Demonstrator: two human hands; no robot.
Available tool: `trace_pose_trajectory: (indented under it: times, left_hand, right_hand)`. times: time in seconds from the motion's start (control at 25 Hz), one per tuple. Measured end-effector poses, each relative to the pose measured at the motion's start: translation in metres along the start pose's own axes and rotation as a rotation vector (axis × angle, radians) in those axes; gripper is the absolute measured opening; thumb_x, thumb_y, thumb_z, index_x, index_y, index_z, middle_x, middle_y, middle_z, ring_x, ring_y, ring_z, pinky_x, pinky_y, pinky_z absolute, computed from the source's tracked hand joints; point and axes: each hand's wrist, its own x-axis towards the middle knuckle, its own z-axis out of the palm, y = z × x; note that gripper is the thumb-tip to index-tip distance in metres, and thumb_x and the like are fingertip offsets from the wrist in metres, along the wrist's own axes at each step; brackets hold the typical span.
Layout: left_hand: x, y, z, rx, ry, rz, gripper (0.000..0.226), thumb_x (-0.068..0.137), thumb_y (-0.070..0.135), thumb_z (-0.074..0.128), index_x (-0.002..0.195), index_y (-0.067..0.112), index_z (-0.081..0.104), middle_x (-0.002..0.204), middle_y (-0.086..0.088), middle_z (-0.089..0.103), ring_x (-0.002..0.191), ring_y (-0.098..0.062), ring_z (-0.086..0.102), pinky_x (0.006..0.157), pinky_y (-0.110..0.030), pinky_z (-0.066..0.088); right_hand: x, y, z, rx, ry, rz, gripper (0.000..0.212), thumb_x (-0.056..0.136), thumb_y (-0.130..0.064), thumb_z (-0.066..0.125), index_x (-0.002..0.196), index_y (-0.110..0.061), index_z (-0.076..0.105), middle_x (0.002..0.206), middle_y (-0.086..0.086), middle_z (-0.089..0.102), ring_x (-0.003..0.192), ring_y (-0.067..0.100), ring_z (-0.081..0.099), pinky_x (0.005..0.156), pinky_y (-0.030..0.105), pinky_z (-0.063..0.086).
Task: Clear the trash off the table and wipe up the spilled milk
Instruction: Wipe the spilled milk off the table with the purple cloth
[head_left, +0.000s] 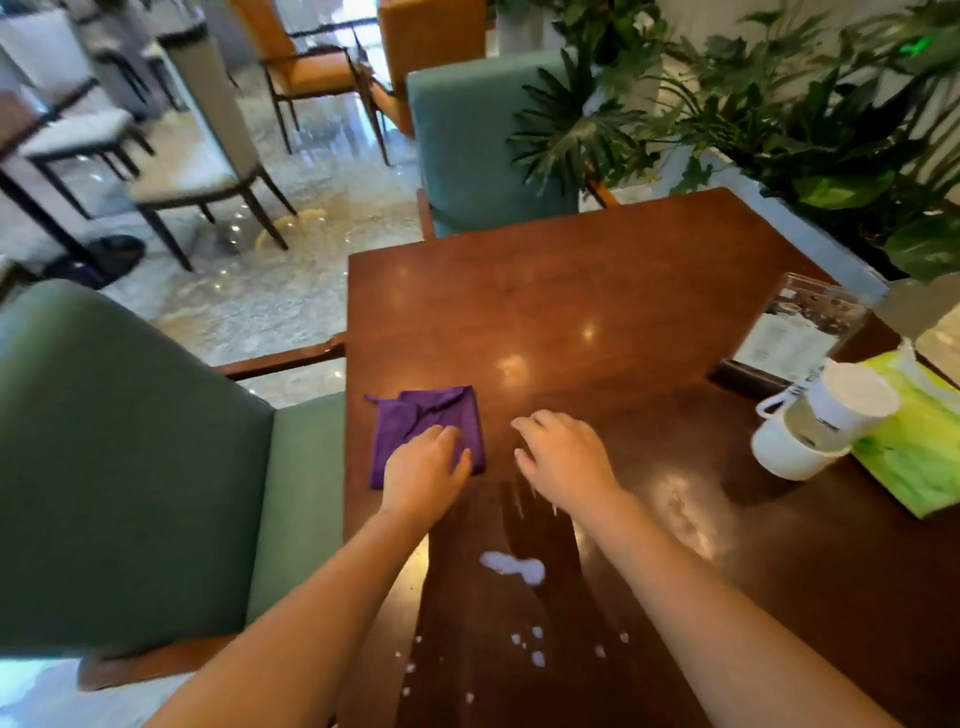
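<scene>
A folded purple cloth (415, 421) lies near the left edge of the dark wooden table (597, 291). My left hand (423, 465) rests flat on the cloth's near corner, fingers pressing it. My right hand (563, 452) hovers just right of the cloth, fingers spread and curled down, holding nothing. A white puddle of spilled milk (511, 564) sits on the table between my forearms, with small milk drops (537, 657) scattered nearer to me. A thin wet smear (685, 514) shines to the right of my right wrist.
At the table's right side stand a white mug (784, 452) with a clear lidded cup (841, 405) in it, a green tissue pack (919, 447) and a menu stand (795, 332). Green chairs (130, 467) flank the table. Plants (779, 119) line the right.
</scene>
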Motion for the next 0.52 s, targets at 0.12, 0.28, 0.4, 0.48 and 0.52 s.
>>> trace_pose_trajectory:
  times: [0.12, 0.28, 0.4, 0.48, 0.52]
  left_hand:
    - [0.01, -0.051, -0.017, 0.051, 0.024, -0.038, 0.024, 0.09, 0.03, 0.056, 0.102, 0.01, 0.06, 0.1, -0.011, 0.063, 0.093, -0.032, 0.061, 0.073, -0.039, 0.047]
    - [0.038, -0.083, 0.004, 0.077, -0.073, 0.057, 0.033, 0.091, 0.026, 0.054, 0.121, 0.012, 0.055, 0.119, -0.011, 0.058, 0.109, -0.03, 0.053, 0.086, -0.041, 0.045]
    - [0.049, -0.094, 0.034, 0.099, -0.196, 0.096, 0.047, 0.095, 0.028, 0.048, 0.14, 0.016, 0.039, 0.143, -0.008, 0.043, 0.131, -0.025, 0.038, 0.103, -0.04, 0.038]
    - [0.049, -0.104, 0.048, 0.131, -0.301, 0.084, 0.055, 0.097, 0.034, 0.043, 0.148, 0.02, 0.024, 0.156, -0.006, 0.023, 0.143, -0.024, 0.018, 0.113, -0.041, 0.025]
    - [0.048, -0.108, 0.052, 0.148, -0.337, 0.079, 0.058, 0.098, 0.038, 0.04, 0.149, 0.023, 0.017, 0.159, -0.005, 0.014, 0.146, -0.024, 0.009, 0.115, -0.043, 0.019]
  right_hand:
    - [0.036, -0.035, 0.025, 0.004, -0.035, -0.095, 0.037, 0.089, -0.029, 0.048, 0.125, -0.017, 0.05, 0.126, 0.007, 0.054, 0.116, 0.027, 0.048, 0.092, 0.04, 0.042]
    - [0.081, -0.051, 0.07, -0.027, -0.086, -0.132, 0.047, 0.091, -0.026, 0.05, 0.136, -0.016, 0.04, 0.146, 0.011, 0.037, 0.133, 0.029, 0.032, 0.103, 0.041, 0.035]
    - [0.099, -0.045, 0.1, -0.032, -0.148, -0.132, 0.054, 0.094, -0.028, 0.049, 0.143, -0.018, 0.03, 0.155, 0.01, 0.022, 0.142, 0.026, 0.018, 0.11, 0.04, 0.028]
    - [0.1, -0.039, 0.114, -0.013, -0.226, -0.119, 0.058, 0.095, -0.031, 0.047, 0.146, -0.021, 0.022, 0.157, 0.009, 0.014, 0.144, 0.025, 0.01, 0.113, 0.04, 0.024]
    - [0.099, -0.036, 0.119, -0.006, -0.242, -0.114, 0.058, 0.096, -0.033, 0.045, 0.147, -0.023, 0.019, 0.158, 0.008, 0.012, 0.145, 0.025, 0.007, 0.113, 0.04, 0.023]
